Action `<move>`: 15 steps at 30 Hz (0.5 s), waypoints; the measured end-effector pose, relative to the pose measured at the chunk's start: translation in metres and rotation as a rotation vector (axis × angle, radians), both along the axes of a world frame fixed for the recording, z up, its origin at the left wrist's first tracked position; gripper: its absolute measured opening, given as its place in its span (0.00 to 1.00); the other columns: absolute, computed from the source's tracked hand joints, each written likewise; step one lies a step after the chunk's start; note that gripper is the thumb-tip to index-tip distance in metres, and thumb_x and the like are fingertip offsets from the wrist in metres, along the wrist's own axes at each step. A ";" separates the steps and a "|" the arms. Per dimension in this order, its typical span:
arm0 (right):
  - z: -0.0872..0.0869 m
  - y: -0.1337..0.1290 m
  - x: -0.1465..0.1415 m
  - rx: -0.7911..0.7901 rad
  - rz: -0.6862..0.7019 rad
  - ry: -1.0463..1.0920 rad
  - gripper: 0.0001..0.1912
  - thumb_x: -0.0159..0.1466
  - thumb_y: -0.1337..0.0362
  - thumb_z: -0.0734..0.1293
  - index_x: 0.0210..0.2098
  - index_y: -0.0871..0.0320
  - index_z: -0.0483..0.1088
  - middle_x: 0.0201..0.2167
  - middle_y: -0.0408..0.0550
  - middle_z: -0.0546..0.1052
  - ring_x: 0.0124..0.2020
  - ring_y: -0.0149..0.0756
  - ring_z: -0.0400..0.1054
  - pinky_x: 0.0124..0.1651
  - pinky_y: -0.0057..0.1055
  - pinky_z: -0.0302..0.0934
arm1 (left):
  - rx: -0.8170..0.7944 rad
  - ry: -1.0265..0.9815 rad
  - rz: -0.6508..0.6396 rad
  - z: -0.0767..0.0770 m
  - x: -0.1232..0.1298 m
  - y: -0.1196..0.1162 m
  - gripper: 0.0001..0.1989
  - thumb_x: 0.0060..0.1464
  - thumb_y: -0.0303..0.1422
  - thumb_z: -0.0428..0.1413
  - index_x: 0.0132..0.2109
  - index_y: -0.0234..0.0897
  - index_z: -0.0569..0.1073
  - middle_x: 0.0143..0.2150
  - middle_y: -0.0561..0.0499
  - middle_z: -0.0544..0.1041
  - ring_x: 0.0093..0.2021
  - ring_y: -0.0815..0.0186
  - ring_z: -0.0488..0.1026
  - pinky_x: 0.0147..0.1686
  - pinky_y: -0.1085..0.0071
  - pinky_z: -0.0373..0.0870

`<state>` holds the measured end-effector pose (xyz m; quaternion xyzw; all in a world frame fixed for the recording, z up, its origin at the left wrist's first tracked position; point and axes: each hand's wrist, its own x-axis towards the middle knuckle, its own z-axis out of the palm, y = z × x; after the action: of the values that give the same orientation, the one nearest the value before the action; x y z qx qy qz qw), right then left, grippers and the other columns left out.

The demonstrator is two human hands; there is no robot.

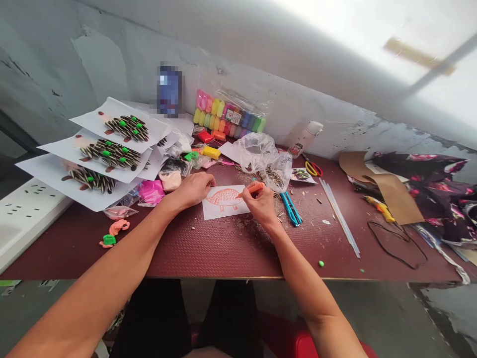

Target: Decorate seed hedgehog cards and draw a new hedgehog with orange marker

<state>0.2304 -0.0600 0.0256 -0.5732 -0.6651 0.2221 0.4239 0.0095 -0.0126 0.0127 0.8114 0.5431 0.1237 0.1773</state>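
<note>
On the table [223, 256], left of the card [218, 214], a stack of sheets [115, 110] with complete-looking seed-covered animals [128, 128]. On the card, an orange drawing [223, 197]: outline, legs and many strokes already down; right end partly hidden, remainder impossible to judge. By the card's upper left corner, left hand [196, 189] half curled, any grip unclear. Over its right side, right hand [263, 204] pinching an orange marker [255, 188].

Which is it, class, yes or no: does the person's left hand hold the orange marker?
No: the right hand holds the orange marker, while the left hand is at a corner of the paper.
</note>
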 end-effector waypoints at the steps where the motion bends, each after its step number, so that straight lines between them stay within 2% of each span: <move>1: 0.000 0.000 -0.001 0.002 0.006 0.015 0.11 0.57 0.59 0.63 0.20 0.55 0.63 0.17 0.37 0.61 0.20 0.27 0.52 0.26 0.28 0.50 | -0.010 -0.007 0.001 0.000 0.000 0.000 0.14 0.56 0.27 0.51 0.44 0.37 0.81 0.44 0.44 0.82 0.43 0.58 0.77 0.43 0.66 0.70; 9: 0.001 -0.002 -0.004 -0.014 0.024 0.123 0.12 0.58 0.56 0.64 0.22 0.55 0.66 0.19 0.41 0.69 0.20 0.28 0.57 0.25 0.27 0.52 | -0.099 0.003 -0.023 0.008 -0.002 0.010 0.15 0.52 0.26 0.52 0.42 0.38 0.81 0.40 0.46 0.83 0.40 0.60 0.78 0.38 0.70 0.69; 15: 0.001 -0.004 -0.006 -0.030 0.052 0.123 0.13 0.60 0.55 0.64 0.24 0.56 0.70 0.20 0.42 0.72 0.21 0.29 0.59 0.25 0.27 0.53 | -0.081 0.024 -0.028 0.008 0.001 0.025 0.16 0.49 0.26 0.53 0.40 0.39 0.83 0.38 0.47 0.83 0.40 0.58 0.78 0.38 0.68 0.70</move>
<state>0.2248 -0.0643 0.0265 -0.5471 -0.6491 0.2779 0.4495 0.0106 0.0128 0.0206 0.8125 0.5383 0.0892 0.2053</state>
